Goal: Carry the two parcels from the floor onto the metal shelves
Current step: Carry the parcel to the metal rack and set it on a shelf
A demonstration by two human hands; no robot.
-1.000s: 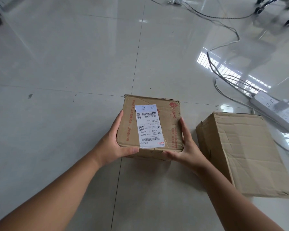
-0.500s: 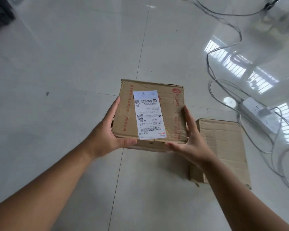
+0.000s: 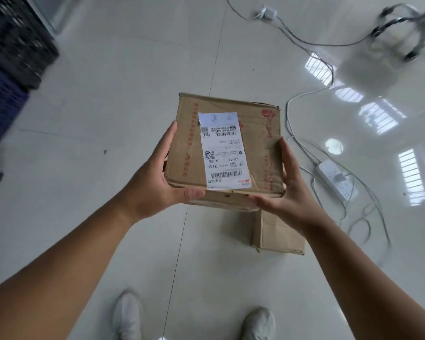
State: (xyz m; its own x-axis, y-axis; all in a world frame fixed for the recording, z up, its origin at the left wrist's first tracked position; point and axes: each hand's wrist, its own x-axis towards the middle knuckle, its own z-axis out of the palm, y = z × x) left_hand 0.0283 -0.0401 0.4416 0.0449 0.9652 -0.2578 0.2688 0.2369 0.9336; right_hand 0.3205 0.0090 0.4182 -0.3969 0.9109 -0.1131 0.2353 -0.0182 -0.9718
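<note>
The labelled parcel is resting clamped between your left hand and right hand, thumbs gripping its near edge, so be keeping it level while stepping around the second parcel.

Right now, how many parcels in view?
2. One labelled parcel held up between left hand and right hand; one plain parcel on the floor below it, mostly hidden behind it and the right arm.

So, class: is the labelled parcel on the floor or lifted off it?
Lifted. Both hands, left hand and right hand, hold the labelled parcel above the second parcel on the floor.
</note>
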